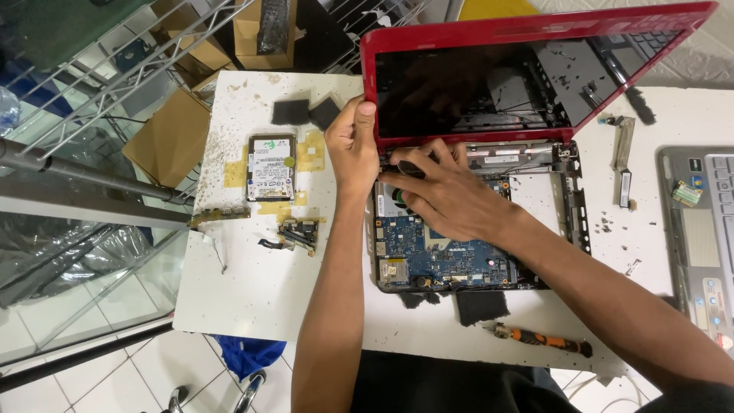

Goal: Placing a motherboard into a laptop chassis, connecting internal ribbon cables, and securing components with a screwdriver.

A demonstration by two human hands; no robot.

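My white table (260, 283) is scuffed and speckled, and the opened red laptop (474, 206) lies on it in front of me. Left of the laptop lie a hard drive (271, 167), two dark foam pads (306, 112) and small circuit parts (294, 233); nearer me than the laptop lies an orange-handled screwdriver (544, 339), and right of it a grey keyboard panel (699, 237).

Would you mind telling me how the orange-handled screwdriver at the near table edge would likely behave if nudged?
The screwdriver has a round-looking handle and lies flat on the white table, so it would probably roll. It sits close to the near edge, so a push could drop it. It looks slim and stiff, probably light.
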